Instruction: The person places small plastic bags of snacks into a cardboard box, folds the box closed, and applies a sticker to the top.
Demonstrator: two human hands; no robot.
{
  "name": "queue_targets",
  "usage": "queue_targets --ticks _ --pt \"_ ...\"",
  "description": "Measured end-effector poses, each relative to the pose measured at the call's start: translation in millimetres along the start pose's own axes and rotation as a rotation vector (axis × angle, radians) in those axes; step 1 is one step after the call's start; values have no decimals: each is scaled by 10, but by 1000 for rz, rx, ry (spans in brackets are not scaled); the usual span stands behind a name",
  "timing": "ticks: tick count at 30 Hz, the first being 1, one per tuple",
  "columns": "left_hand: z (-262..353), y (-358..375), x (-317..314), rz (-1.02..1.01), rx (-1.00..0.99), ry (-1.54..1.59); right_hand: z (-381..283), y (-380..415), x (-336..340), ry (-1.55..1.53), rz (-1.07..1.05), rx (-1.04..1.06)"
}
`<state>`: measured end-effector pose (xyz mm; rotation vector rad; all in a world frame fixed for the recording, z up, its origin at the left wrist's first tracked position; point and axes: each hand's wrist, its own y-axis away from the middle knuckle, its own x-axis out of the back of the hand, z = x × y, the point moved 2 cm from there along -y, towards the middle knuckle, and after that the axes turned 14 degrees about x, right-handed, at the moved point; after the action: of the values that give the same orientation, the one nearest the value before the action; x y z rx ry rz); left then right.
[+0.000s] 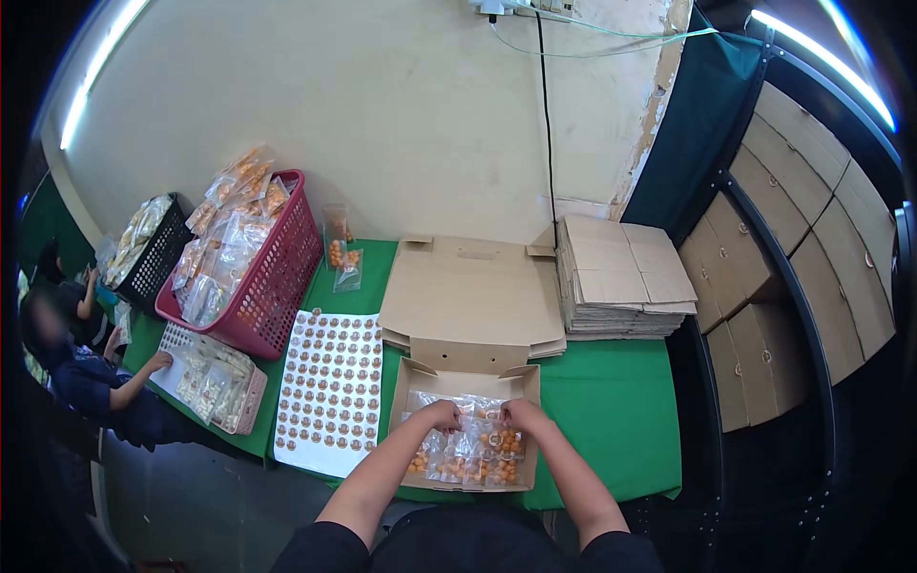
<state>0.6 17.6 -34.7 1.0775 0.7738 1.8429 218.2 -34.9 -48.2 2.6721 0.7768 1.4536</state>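
The table was green, the open box plain brown, its packets clear and orange. Brown dots in rows patterned the white sticker sheet; holes latticed the dark-pink basket.

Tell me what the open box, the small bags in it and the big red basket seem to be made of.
Open box: matte brown cardboard, by its flat panels, creased folds and tabs.
Small bags: clear, glossy plastic film, by their glints and see-through look; the exact plastic can't be told.
Big red basket: probably moulded plastic, by its even colour and regular rows of holes.
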Motion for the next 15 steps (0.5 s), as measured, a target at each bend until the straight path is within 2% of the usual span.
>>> queue_targets --ticks 4,6,7,8,9,11,12,14,15 --pt "-16 -4 -10 -17 1 9 -68 40 24 29 -6 -11" --pt "-27 -41 1 26 -100 19 -71 41 27 47 -4 -28" --pt "-20 -53 -2 26 -100 19 -63 41 -3 56 -151 -4" --pt "26 -56 24 216 -257 17 -58 43 -38 65 -298 19" --pt "77 -37 38 405 -413 14 -125 71 -1 63 -299 19" --pt "225 -27 -34 395 -457 78 -317 185 68 -269 -564 -132" --pt "328 -5 -76 389 -504 143 -316 188 88 -269 -564 -133" --pt "524 88 -179 315 -512 156 -290 166 205 -382 -178 -102" --pt "604 121 -238 317 -440 177 -248 168 199 -381 -179 -107"
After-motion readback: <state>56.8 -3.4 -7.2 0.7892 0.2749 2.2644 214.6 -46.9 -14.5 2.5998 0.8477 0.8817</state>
